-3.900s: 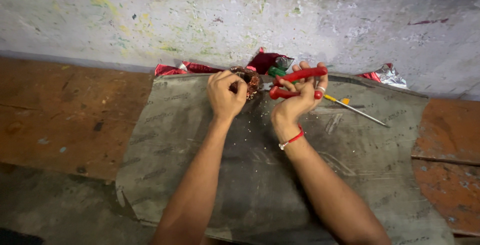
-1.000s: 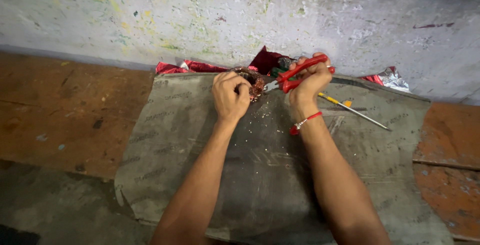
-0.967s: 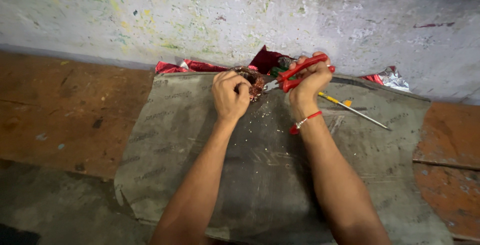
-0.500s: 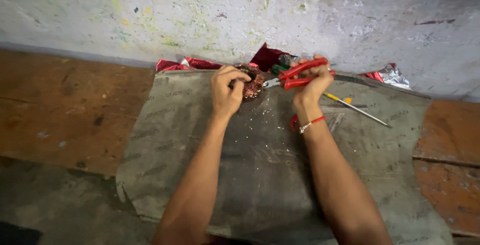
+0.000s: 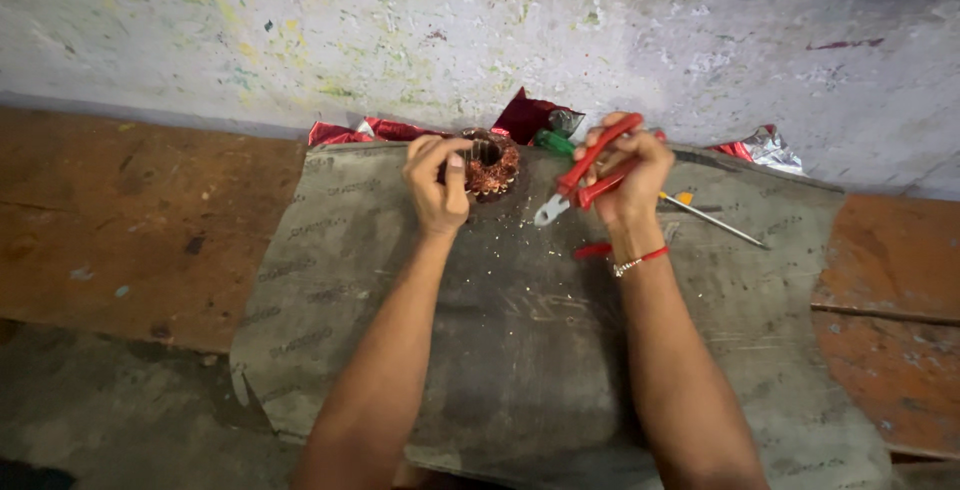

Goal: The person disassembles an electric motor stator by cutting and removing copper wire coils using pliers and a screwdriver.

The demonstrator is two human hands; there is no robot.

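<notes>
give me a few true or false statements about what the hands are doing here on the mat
1. The right hand holds red-handled pliers. True.
2. The left hand grips a copper-wound motor coil. True.
3. The pliers' tip is biting into the coil. False: the tip points down toward the grey mat, apart from the coil.
4. The screwdriver is in the left hand. False: it lies on the mat to the right of the right hand.
5. A red band sits on the right wrist. True.
</notes>
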